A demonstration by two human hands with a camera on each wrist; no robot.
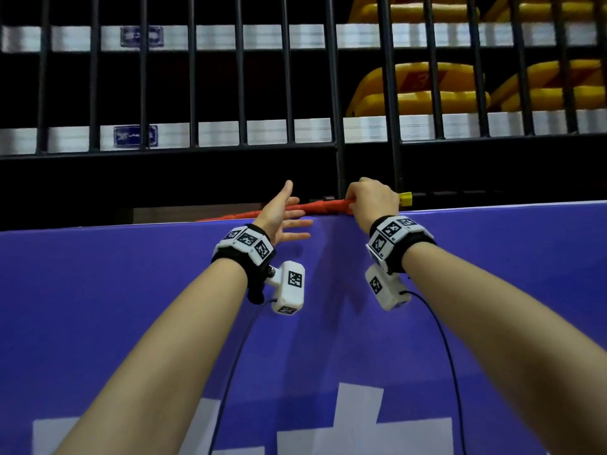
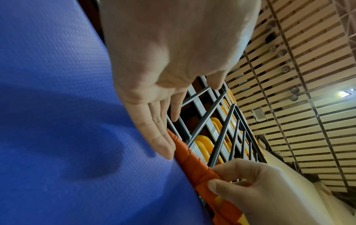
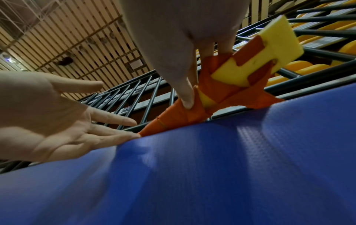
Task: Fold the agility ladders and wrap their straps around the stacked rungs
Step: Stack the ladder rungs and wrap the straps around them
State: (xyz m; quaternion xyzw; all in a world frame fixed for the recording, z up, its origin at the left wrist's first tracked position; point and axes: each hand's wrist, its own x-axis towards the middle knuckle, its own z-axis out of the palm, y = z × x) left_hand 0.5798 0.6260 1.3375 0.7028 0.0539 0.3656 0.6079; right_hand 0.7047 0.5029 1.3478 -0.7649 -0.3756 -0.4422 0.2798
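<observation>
My right hand [image 1: 374,200]: just right of centre in the head view, fingers curled down over the wrapped bundle; in the right wrist view my thumb [image 3: 187,97] presses on the orange strap while the other fingers close behind it, so I am gripping the bundle.
My left hand [image 1: 282,213]: just left of centre in the head view, palm turned toward the right hand, fingers straight and spread, holding nothing. In the left wrist view my fingertips [image 2: 165,150] lie along the edge of the blue surface, right beside the orange strap; I cannot tell whether they touch it.
Agility ladder bundle [image 3: 256,50]: stacked yellow rungs, upper right of the right wrist view, one yellow end sticking out past my right hand at the far edge of the blue surface.
Orange strap [image 3: 179,120]: wound in crossing turns round the rungs, running in a band from my right hand toward my left along the far edge.
Blue surface [image 1: 492,290]: fills the lower half of the head view, with white shapes at the bottom.
Black railing [image 1: 335,93]: vertical bars across the upper half of the head view, directly behind the bundle.
Yellow seats [image 1: 420,90]: upper right of the head view, behind the railing.
Wrist bands [image 1: 394,238]: white blocks with black-and-white markers on both my wrists, thin black cables hanging below.
</observation>
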